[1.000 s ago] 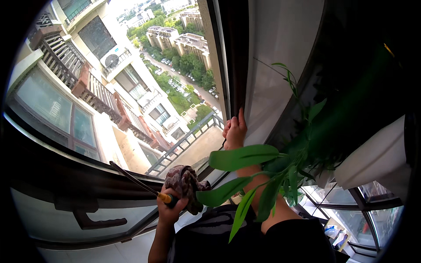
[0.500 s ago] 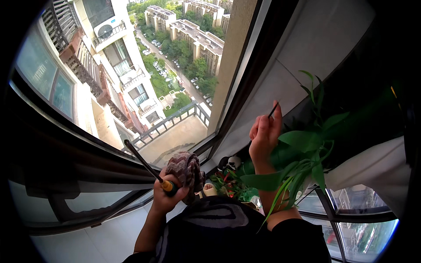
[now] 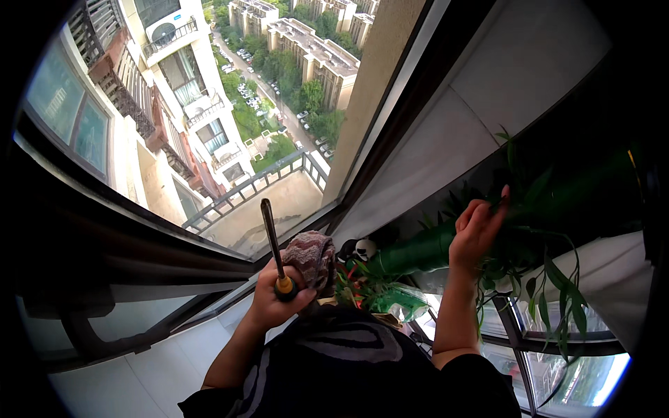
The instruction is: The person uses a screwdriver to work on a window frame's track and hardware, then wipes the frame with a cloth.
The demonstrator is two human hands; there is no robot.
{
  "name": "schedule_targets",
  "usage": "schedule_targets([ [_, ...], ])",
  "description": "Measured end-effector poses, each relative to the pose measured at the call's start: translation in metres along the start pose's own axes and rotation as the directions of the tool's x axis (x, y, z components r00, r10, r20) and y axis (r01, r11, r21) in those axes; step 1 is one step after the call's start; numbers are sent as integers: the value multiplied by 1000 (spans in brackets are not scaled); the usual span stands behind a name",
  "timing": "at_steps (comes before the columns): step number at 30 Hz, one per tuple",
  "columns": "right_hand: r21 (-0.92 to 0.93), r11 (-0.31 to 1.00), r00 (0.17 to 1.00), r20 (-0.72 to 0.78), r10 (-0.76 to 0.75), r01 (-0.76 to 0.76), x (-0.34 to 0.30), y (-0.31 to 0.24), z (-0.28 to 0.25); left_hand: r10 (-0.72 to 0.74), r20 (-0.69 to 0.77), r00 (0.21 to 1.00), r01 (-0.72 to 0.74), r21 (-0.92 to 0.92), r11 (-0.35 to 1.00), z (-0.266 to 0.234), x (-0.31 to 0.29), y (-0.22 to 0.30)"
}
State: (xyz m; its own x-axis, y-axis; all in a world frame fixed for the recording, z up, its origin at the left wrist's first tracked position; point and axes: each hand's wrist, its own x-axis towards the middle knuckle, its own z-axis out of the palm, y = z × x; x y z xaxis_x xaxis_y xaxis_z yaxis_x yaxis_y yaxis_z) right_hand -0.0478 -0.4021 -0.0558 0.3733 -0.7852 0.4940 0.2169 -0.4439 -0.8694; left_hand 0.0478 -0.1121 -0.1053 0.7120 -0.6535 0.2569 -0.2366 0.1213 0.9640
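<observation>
Two hands up near a big window [image 3: 230, 139], high over a street and tall buildings.

Left hand [image 3: 275, 299] closed tight around a screwdriver [image 3: 273, 244], yellow end of the handle in the fist, dark shaft sticking up toward the glass. Same hand also holding a cloth [image 3: 312, 256], brown and pink, bunched up, just right of the shaft and touching the fingers. Left arm bare, bent, coming up from the lower edge.

Right hand [image 3: 477, 233] raised higher, off to the right, fingers curled in among the leaves of a plant [image 3: 536, 265]. Thumb and first finger pinched close at the top, on a thin stem or leaf tip; too small to tell which. Right arm bare, standing almost straight up from the lower edge.

Containers hard to see. Green bottle [image 3: 418, 251] lying tilted between both hands, dark inside, contents not clear. Low by the sill, a clear wrapper or pot [image 3: 397, 299] with green leaves and small red bits in it, just beside the cloth. Small black and white toy [image 3: 364, 247] sitting next to the bottle's left end.

Long green leaves hanging down on the right, over a white ledge [image 3: 606, 285]. Dark window frame [image 3: 139, 251] bending across the left side. Pale wall [image 3: 502, 104] above the plant. Dark patterned shirt [image 3: 348, 369] filling the bottom middle.
</observation>
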Motion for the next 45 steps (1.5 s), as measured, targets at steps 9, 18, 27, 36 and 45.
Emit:
schedule_targets([
  [9, 63, 908, 884, 264, 386, -415, -7, 90, 78, -45, -6, 999, 45, -38, 998, -2, -13, -3],
  [18, 170, 857, 873, 125, 471, -486, -20, 98, 116, -69, -55, 996, 67, -38, 997, -3, -16, 0],
  [27, 334, 777, 836, 66, 545, -533, -26, 95, 140, -132, -49, 990, 129, -58, 990, 0, -22, -7],
  [36, 354, 773, 838, 63, 542, -527, -22, 80, 143, -144, -38, 989, 142, -66, 988, 0, -20, -8],
  [45, 362, 747, 812, 54, 581, -558, -24, 89, 144, -121, -46, 992, 121, -16, 993, -1, -20, -10],
])
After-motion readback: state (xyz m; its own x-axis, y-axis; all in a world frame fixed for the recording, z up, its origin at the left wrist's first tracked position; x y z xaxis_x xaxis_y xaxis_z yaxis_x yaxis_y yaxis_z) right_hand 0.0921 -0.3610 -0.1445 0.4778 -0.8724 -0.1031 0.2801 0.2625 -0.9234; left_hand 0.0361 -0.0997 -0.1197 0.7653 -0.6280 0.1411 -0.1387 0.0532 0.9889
